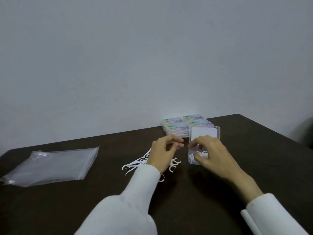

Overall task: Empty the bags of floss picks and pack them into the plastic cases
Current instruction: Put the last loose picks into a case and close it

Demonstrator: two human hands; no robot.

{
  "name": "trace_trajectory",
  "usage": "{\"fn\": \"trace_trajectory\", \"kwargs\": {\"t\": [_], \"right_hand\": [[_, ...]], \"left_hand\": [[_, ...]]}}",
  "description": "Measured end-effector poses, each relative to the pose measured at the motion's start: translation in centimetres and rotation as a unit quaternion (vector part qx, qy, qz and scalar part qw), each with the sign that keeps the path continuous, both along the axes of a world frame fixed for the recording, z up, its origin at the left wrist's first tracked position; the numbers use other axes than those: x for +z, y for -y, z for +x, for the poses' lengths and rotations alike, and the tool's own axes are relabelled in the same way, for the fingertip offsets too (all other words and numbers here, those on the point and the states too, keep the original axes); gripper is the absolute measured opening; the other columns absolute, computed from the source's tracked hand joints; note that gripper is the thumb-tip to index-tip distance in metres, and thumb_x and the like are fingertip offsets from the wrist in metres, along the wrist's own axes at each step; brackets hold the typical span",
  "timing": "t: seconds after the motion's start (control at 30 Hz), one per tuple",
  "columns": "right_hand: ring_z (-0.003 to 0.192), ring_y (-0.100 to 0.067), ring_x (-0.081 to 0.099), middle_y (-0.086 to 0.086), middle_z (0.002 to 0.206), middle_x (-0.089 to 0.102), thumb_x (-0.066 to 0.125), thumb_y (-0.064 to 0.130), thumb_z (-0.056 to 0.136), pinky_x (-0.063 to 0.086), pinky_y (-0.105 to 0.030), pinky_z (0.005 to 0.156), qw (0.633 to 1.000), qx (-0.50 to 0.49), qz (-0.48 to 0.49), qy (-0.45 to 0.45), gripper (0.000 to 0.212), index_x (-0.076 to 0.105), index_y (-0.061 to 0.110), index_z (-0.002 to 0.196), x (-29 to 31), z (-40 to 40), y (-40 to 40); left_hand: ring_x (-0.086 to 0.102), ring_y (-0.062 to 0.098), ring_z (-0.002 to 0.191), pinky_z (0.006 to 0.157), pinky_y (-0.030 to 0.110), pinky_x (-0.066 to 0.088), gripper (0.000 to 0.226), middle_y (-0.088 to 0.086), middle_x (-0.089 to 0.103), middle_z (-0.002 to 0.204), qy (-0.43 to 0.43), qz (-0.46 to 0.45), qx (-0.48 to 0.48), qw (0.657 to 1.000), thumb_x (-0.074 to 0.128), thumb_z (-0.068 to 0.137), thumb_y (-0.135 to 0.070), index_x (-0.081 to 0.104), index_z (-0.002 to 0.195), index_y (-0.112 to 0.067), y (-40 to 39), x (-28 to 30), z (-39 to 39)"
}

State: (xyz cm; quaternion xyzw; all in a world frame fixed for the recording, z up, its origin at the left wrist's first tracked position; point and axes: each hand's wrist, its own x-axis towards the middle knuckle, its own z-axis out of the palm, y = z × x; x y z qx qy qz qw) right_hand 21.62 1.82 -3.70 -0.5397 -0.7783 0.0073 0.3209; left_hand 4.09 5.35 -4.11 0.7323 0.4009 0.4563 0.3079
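Observation:
An open clear plastic case (217, 131) lies on the dark table, its lid with a white label tipped back. White floss picks (199, 154) lie in its base. My right hand (210, 153) rests over the base, fingers curled on the picks inside. My left hand (165, 152) hovers just left of the case, thumb and fingers pinched together; whether it holds a pick I cannot tell. A loose pile of white floss picks (133, 165) lies under and left of that hand. An empty clear bag (50, 165) lies flat at the far left.
Several closed cases with colourful labels (177, 124) are stacked at the table's far edge against the grey wall, just behind the open case. The table (262, 158) ends in a corner at the right.

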Motion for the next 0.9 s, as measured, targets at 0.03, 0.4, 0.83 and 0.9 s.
{"fn": "trace_trajectory", "kwargs": {"t": [0.03, 0.4, 0.83, 0.9], "right_hand": [[0.09, 0.0, 0.047, 0.018, 0.096, 0.055, 0.062, 0.021, 0.08, 0.035, -0.024, 0.088, 1.0, 0.011, 0.001, 0.013, 0.023, 0.059, 0.03, 0.1, 0.1, -0.5, 0.2], [0.144, -0.007, 0.007, 0.003, 0.156, 0.018, 0.006, 0.059, 0.057, -0.025, -0.055, 0.106, 0.96, 0.002, -0.062, 0.273, 0.102, 0.007, 0.018, 0.15, -1.2, -5.2, -1.4], [0.118, -0.003, 0.047, 0.013, 0.117, 0.052, 0.043, 0.038, 0.095, -0.007, -0.036, 0.115, 0.972, 0.065, -0.063, 0.215, 0.033, 0.048, 0.03, 0.127, -0.7, -6.1, -1.8], [0.119, -0.002, 0.046, 0.015, 0.119, 0.051, 0.045, 0.038, 0.095, -0.004, -0.034, 0.114, 0.973, 0.068, -0.06, 0.21, 0.031, 0.048, 0.032, 0.125, -0.7, -6.2, -1.6]], "left_hand": [[0.067, -0.001, 0.084, 0.085, 0.017, 0.05, 0.025, -0.007, 0.072, 0.084, -0.014, 0.007, 0.003, 1.0, 0.055, 0.088, 0.0, 0.068, 0.09, -0.022, 0.0, 0.0, -1.0], [0.04, -0.001, 0.12, 0.1, 0.014, 0.028, 0.07, -0.014, 0.046, 0.131, -0.229, -0.09, 0.026, 0.969, 0.08, 0.071, -0.032, 0.045, 0.131, -0.039, 0.8, -1.2, -10.9], [0.055, -0.013, 0.095, 0.08, -0.002, 0.034, 0.055, -0.015, 0.068, 0.099, -0.174, -0.064, 0.043, 0.982, 0.079, 0.073, -0.023, 0.055, 0.121, -0.028, 1.4, -2.0, -10.2], [0.057, -0.009, 0.096, 0.084, 0.003, 0.037, 0.051, -0.013, 0.067, 0.101, -0.173, -0.051, 0.047, 0.982, 0.079, 0.073, -0.024, 0.057, 0.118, -0.03, 1.6, -1.9, -10.1]]}}
